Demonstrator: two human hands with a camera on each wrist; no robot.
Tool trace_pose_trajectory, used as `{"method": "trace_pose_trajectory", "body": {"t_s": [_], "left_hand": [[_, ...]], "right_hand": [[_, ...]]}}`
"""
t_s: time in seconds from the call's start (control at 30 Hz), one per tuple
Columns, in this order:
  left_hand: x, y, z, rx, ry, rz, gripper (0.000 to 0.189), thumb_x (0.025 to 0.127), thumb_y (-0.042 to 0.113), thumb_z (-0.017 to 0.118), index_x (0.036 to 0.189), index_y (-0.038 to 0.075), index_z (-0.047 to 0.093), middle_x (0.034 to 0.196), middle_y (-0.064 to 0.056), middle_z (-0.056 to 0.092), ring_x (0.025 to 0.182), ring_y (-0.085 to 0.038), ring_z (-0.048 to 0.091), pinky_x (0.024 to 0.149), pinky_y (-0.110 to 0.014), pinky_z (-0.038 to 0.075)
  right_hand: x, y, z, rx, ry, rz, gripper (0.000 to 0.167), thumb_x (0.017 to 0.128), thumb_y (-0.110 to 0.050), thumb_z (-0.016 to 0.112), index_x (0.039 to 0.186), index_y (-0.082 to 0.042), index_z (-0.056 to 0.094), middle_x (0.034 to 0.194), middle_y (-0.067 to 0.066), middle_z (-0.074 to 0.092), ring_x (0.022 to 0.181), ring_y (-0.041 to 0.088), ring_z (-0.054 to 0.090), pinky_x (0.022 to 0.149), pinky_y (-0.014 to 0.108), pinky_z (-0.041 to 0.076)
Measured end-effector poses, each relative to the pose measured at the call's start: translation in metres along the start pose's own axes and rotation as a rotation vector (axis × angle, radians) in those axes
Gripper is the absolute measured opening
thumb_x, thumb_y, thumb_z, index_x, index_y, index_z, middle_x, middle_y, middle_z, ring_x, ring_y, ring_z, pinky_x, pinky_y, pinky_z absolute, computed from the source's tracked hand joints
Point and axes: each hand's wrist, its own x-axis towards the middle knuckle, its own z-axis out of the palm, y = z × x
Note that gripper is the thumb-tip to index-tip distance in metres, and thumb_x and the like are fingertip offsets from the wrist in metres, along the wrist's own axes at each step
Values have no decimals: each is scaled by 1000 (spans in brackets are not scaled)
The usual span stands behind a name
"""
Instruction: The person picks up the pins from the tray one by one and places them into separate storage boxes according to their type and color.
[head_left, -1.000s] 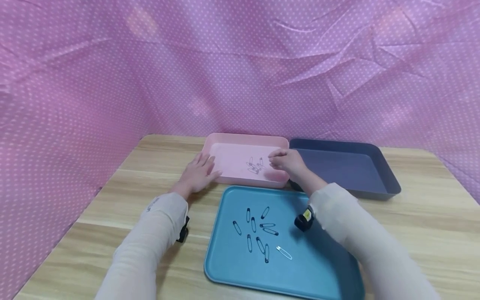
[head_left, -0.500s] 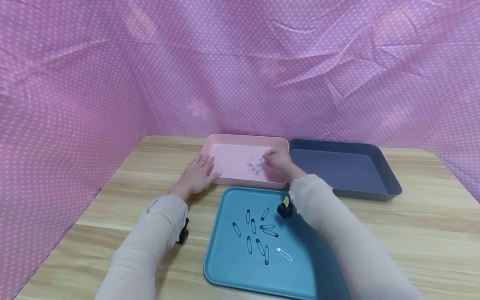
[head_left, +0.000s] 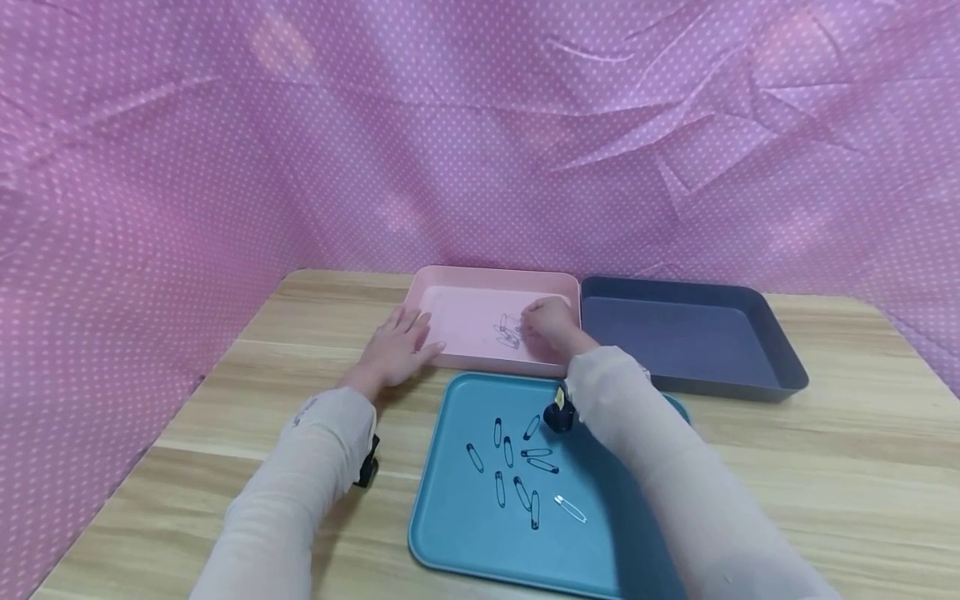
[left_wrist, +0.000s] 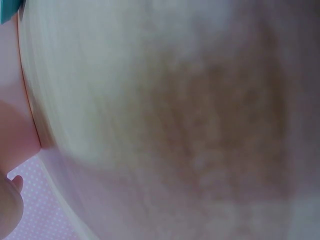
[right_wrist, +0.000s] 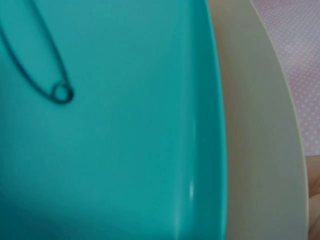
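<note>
A pale wood-grain surface (head_left: pixel 225 400) with rounded far corners stands before a creased pink-purple cloth with white dots (head_left: pixel 480 150), which hangs across the back and down both sides. Towards the far edge sits a shallow pink rectangular tray (head_left: pixel 457 308), and just to its right a dark slate-blue rectangular tray (head_left: pixel 675 337). Nearer the person is a wide teal-blue tray (head_left: pixel 457 517), where nine dark metal safety pins (head_left: pixel 508 452) show, loosely scattered, beside one bright silver safety pin (head_left: pixel 571 508). A small heap of safety pins (head_left: pixel 506 331) lies in the right part of the pink tray. The person's right hand (head_left: pixel 551 322) is over that tray, fingers bent and touching or just beside the heap; whether they pinch a pin cannot be told. The left hand (head_left: pixel 397 346) has its fingers spread at the pink tray's near left corner, holding nothing.
</note>
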Motion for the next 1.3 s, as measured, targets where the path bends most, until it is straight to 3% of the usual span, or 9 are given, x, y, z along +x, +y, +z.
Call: {"method": "trace_pose_trajectory", "body": {"t_s": [0.27,0.53,0.8,0.97,1.3], "left_hand": [[1,1,2,0,-2,9,73,85,59,22,139,10,16,143,-10,9,129,-30,-4,101,-47,6],[3,3,3,-7,-11,17,75,84,62,19,139,11,15,143,-9,9,129,-28,-5,101,-47,6],[1,1,4,-16,-9,15,74,85,61,21,139,10,16,143,-9,9,129,-27,-6,102,-46,5],[2,-2,4,6,2,34,74,85,60,20,138,8,16,143,-10,11,129,-29,-5,102,-47,5],[0,-1,2,3,0,30,76,85,61,20,138,8,15,143,-12,9,129,-30,-4,101,-47,5]], "right_hand": [[-6,-5,-5,73,-12,35,17,81,-1,50,92,7,60,73,11,58,59,14,53,52,21,46],[-22,-9,-19,26,-35,-15,18,82,-5,51,95,6,59,85,13,59,73,18,54,62,24,48],[-51,-12,-31,108,-75,15,21,84,-13,52,100,0,57,97,14,58,86,23,58,73,30,48],[-71,-14,-43,89,-98,40,21,86,-17,51,101,-4,57,99,12,58,88,23,58,78,35,46],[-110,-7,-57,93,-174,-15,25,86,-19,53,101,0,57,95,12,61,84,21,58,79,40,44]]}}
